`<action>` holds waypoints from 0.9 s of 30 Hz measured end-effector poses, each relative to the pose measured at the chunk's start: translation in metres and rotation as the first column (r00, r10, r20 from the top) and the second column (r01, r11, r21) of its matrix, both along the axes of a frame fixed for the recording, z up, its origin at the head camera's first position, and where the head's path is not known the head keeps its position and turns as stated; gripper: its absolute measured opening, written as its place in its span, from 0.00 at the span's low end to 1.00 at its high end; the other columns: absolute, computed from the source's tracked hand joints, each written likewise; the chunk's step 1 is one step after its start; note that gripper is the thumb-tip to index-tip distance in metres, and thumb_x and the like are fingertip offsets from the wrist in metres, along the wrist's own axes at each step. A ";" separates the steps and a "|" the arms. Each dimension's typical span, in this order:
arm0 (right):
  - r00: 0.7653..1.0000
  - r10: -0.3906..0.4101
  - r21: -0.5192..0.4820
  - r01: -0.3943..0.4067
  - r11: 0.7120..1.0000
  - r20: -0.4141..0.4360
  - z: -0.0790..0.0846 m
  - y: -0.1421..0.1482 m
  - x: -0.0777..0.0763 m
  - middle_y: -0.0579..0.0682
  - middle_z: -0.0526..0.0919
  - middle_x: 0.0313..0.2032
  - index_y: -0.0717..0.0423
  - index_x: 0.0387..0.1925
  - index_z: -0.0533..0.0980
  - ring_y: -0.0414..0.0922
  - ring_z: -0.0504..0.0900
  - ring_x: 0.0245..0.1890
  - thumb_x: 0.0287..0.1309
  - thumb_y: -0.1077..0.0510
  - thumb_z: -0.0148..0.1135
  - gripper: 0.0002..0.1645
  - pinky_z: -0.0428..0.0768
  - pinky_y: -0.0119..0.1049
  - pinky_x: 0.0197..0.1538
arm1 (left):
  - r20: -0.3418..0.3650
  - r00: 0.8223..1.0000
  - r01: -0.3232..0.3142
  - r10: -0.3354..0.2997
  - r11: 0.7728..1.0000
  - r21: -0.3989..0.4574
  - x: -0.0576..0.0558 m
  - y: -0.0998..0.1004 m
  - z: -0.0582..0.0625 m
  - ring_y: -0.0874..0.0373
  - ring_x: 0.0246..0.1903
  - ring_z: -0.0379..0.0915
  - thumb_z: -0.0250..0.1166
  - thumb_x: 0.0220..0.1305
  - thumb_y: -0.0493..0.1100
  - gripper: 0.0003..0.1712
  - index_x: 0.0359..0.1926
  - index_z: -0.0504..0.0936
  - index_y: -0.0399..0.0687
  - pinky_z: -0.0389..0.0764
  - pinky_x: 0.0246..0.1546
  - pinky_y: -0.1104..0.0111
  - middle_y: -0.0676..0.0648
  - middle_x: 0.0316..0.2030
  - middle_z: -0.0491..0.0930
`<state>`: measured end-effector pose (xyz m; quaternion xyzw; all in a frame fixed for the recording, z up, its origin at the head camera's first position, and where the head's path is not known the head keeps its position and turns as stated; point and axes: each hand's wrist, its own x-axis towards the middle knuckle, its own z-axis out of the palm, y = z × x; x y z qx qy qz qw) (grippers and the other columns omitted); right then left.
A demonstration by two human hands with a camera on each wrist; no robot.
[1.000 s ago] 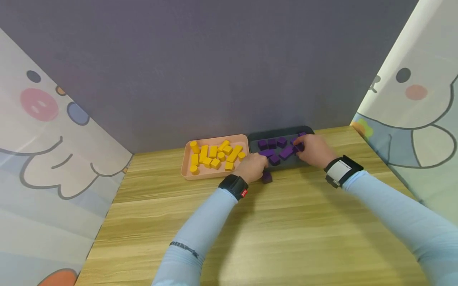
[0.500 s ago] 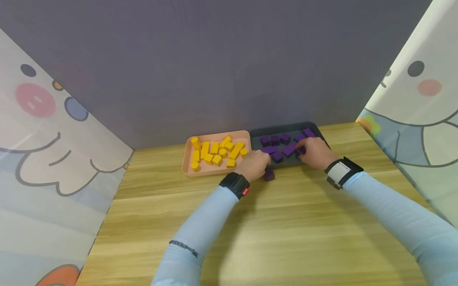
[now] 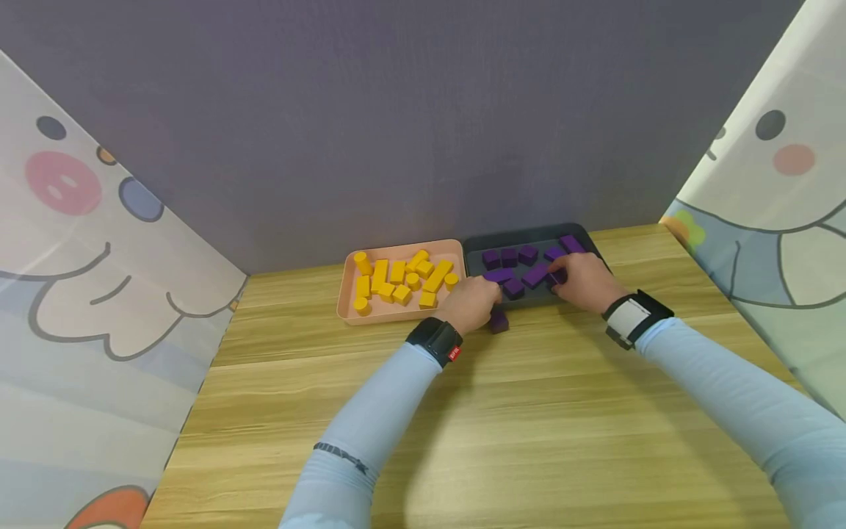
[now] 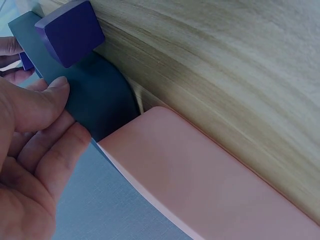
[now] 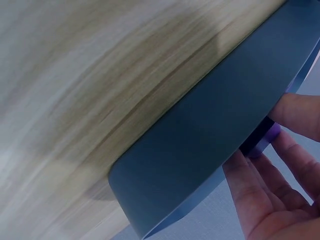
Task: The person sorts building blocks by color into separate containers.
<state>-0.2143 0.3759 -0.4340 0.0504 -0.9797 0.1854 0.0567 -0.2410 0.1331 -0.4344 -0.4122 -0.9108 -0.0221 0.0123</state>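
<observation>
My left hand grips the front rim of the dark tray near its left corner, thumb on the outer wall. A purple block sits on the table just outside that wall, partly under the hand in the head view. Inside the tray lie several purple blocks, among them a long one and a cube. Over the tray's right part, my right hand pinches a purple block between thumb and fingers, close behind the front wall. The fingers hide part of that block.
A peach tray holding several yellow blocks and cylinders stands against the dark tray's left side. Both trays are close to the grey back panel on the wooden table. Cartoon-printed panels flank the table.
My right hand has come from the tray's back right toward its front wall, uncovering a purple block in the back corner. The left hand holds its place; the head view has shifted slightly.
</observation>
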 end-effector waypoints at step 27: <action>0.971 0.095 0.003 -0.097 0.995 -0.218 -0.001 -0.029 0.040 0.63 0.86 0.45 0.65 0.46 0.82 0.60 0.84 0.47 0.56 0.64 0.64 0.15 0.81 0.55 0.52 | 0.052 0.999 -0.001 -0.001 1.000 0.023 0.002 -0.003 0.005 0.59 0.44 0.84 0.65 0.61 0.33 0.15 0.47 0.88 0.53 0.83 0.50 0.67 0.53 0.44 0.88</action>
